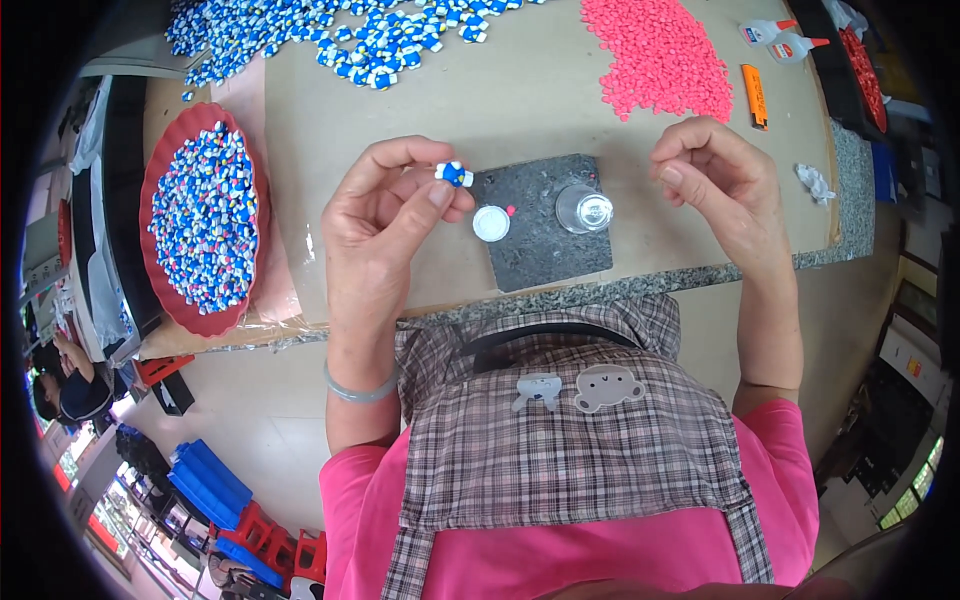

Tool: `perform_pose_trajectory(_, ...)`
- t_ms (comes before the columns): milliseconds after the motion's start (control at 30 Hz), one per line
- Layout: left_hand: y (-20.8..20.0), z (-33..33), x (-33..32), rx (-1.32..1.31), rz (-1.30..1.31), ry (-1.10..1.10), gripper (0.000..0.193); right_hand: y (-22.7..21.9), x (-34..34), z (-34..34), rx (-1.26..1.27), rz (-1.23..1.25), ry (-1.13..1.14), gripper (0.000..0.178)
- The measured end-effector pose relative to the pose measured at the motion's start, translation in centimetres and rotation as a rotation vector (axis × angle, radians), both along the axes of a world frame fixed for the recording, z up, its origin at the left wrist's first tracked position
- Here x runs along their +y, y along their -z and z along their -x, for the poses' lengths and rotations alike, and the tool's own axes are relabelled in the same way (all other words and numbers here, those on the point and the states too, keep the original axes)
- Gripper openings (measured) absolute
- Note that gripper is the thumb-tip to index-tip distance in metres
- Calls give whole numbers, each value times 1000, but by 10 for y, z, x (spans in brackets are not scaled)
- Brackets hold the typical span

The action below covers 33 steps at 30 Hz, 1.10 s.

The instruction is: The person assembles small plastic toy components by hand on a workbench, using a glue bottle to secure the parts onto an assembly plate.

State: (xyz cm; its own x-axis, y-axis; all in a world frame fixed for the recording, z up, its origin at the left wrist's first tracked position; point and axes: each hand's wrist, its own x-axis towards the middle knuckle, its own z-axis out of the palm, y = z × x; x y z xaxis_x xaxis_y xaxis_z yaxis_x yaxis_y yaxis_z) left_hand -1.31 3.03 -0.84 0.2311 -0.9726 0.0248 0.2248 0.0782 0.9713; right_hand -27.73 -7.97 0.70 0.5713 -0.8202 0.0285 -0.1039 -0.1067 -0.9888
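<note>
My left hand (385,215) pinches a small blue and white figure (453,173) between thumb and forefinger, just left of a dark stone slab (545,250). On the slab lie a white round cap (491,223) with a tiny pink piece (509,211) at its edge, and a clear small cup (584,209). My right hand (718,175) hovers right of the slab with its fingers curled together; whether it holds anything is hidden.
A red tray (160,270) full of blue and white figures sits at the left. More such figures (330,35) are heaped at the back, a pile of pink pieces (660,55) at the back right, with two glue bottles (780,38), an orange cutter (755,96) and crumpled paper (816,182).
</note>
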Motion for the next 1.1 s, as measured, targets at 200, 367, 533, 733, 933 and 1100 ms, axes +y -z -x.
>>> perform_pose_trajectory(200, 6, -2, 6, -96, -94, 47, 20, -8, -18, -29, 203, 476, -215, 13)
perform_pose_trajectory(367, 10, -2, 11, -101, -128, -14, 18, 5, -34, -72, 363, 524, -569, 21)
perform_pose_trajectory(533, 10, -7, 13, -107, -143, -17, 18, 8, -33, -91, 429, 618, -697, 27)
perform_pose_trajectory(733, 11, -11, 14, -105, -142, -3, 18, 8, -31, -96, 461, 639, -733, 27)
perform_pose_trajectory(933, 16, -10, 12, -110, -151, 13, 18, 20, -30, -93, 408, 646, -672, 24)
perform_pose_trajectory(1100, 18, -7, 11, -117, -162, 17, 18, 27, -31, -89, 382, 670, -631, 18)
